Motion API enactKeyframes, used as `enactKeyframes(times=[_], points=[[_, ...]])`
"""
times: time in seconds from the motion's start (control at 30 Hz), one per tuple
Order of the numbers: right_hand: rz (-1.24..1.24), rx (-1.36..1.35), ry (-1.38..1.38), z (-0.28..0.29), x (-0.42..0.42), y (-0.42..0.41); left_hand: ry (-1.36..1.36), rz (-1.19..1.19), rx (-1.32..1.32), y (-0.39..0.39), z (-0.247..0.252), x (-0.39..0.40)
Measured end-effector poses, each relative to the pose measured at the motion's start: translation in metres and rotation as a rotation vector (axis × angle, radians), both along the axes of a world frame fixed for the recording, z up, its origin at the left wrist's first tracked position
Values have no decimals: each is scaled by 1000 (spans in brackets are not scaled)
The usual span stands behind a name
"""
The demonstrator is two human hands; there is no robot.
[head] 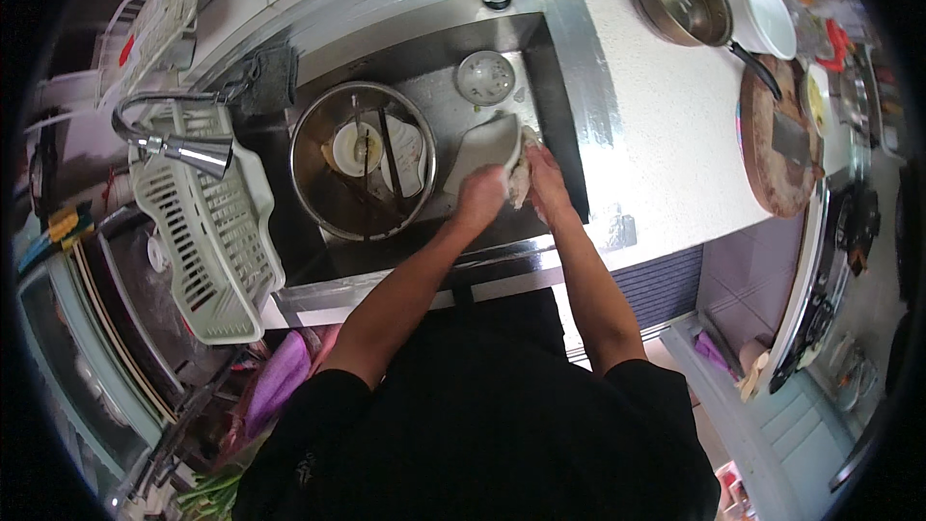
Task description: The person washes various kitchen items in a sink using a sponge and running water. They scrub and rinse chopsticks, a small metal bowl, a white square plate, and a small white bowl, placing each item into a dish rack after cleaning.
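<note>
Over the right part of the steel sink, my left hand grips the near edge of a white dish, which is tilted up. Against the dish's right side, my right hand holds a pale, wet cloth. Left of the dish, a large steel basin contains a small white bowl, a white plate, dark chopsticks and what looks like a spoon. Behind my hands, a small bowl with bits stuck to it rests on the sink floor.
A faucet and a white plastic dish rack are left of the sink. A dark cloth hangs at its back left corner. On the right counter are a saucepan, a white container and a round wooden board bearing a cleaver.
</note>
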State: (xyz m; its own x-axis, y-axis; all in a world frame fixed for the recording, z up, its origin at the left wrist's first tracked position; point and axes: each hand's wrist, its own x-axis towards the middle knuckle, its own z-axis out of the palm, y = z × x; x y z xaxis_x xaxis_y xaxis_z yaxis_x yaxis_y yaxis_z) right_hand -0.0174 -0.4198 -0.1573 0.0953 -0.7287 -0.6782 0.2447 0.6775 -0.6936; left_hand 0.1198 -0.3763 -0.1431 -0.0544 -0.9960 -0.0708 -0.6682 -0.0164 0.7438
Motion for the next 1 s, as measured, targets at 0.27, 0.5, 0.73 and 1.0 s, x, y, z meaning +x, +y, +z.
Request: enactKeyframes(times=[0.27, 0.5, 0.73, 1.0], points=[[447, -95, 628, -34, -27, -14, 88, -223, 142, 12, -35, -30], [436, -390, 959, -63, -28, -13, 350, 33, 79, 19, 14, 18], [357, -253, 778, -59, -18, -21, -233, 590, -34, 59, -10, 181], [347, -528, 742, 9, -12, -19, -271, 657, 489, 62, -2, 202]])
